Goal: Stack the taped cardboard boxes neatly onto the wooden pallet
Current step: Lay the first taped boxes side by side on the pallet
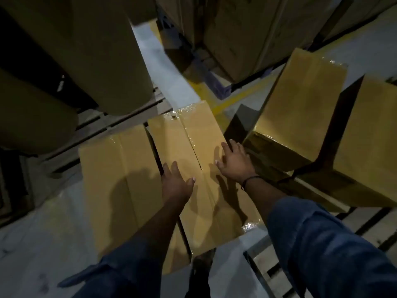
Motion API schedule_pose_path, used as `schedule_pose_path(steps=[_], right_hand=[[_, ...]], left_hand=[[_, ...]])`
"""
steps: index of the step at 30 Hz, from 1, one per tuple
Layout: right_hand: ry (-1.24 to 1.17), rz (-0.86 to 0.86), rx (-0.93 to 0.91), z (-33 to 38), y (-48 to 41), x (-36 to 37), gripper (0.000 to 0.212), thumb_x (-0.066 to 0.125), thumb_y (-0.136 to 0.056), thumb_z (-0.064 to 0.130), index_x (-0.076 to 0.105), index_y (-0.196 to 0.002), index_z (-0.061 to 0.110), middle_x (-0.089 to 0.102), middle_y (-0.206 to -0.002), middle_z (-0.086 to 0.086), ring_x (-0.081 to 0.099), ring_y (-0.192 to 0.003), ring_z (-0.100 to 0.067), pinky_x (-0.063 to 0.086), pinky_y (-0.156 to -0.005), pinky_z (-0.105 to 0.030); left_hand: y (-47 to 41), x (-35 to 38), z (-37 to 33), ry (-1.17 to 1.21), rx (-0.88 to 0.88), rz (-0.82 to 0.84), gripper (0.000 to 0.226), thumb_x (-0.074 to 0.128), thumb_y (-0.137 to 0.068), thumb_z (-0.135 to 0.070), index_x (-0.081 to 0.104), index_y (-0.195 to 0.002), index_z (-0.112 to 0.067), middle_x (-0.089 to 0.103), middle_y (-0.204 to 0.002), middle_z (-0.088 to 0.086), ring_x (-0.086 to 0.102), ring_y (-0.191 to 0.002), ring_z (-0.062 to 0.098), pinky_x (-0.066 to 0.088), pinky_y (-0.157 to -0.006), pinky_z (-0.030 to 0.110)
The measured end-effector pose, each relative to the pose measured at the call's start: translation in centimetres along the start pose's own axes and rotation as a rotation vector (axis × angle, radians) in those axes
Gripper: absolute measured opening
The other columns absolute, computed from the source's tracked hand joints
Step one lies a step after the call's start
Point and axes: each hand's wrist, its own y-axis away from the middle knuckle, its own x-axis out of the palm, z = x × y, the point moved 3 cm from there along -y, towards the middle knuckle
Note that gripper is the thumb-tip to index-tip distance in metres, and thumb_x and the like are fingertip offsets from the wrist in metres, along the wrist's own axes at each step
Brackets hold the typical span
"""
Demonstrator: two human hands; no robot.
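Both hands lie flat, fingers spread, gripping nothing, on 1 box (199, 168). Left hand (176, 183) at 9 o'clock, right hand (234, 162) at 3. Pallet (277, 274) at 4 o'clock.

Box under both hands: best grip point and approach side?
Grip the taped box by its two long side edges, one hand each, from above at the near end. The left hand and right hand already rest there; the neighbouring box crowds the left edge.
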Motion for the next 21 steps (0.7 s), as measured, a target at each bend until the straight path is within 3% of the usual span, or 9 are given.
schedule_pose_path(steps=[6,15,21], right_hand=[[-0.036,0.092,0.029,-0.8,-2.0,2.1,0.072,0.057,-0.098,0.047,0.021,-0.159,0.031,0.003,-0.168,-0.008,0.038,-0.141,-0.039,0.044,-0.109,-0.05],[0.04,0.121,0.0,-2.0,-2.5,3.9,0.08,0.065,-0.09,0.059,0.02,-0.154,0.043,-0.004,-0.168,-0.005,0.026,-0.145,-0.042,0.044,-0.109,-0.055],[0.046,0.097,-0.007,-3.4,0.4,3.5,0.077,0.064,-0.088,0.063,0.025,-0.152,0.046,-0.005,-0.168,0.003,0.02,-0.148,-0.044,0.038,-0.113,-0.058]], left_hand=[[-1.7,1.8,0.4,-0.07,-0.026,0.0,0.105,0.078,-0.081,-0.058,0.017,-0.161,-0.026,-0.001,-0.171,0.009,0.032,-0.146,0.046,0.047,-0.106,0.058],[-1.3,2.6,-0.3,-0.096,0.016,-0.063,0.112,0.079,-0.07,-0.071,0.02,-0.158,-0.034,-0.005,-0.171,0.006,0.033,-0.142,0.049,0.046,-0.104,0.06],[0.8,2.4,-1.5,-0.076,0.067,-0.059,0.11,0.077,-0.073,-0.071,0.019,-0.16,-0.036,-0.007,-0.172,0.0,0.021,-0.149,0.045,0.037,-0.111,0.061]])
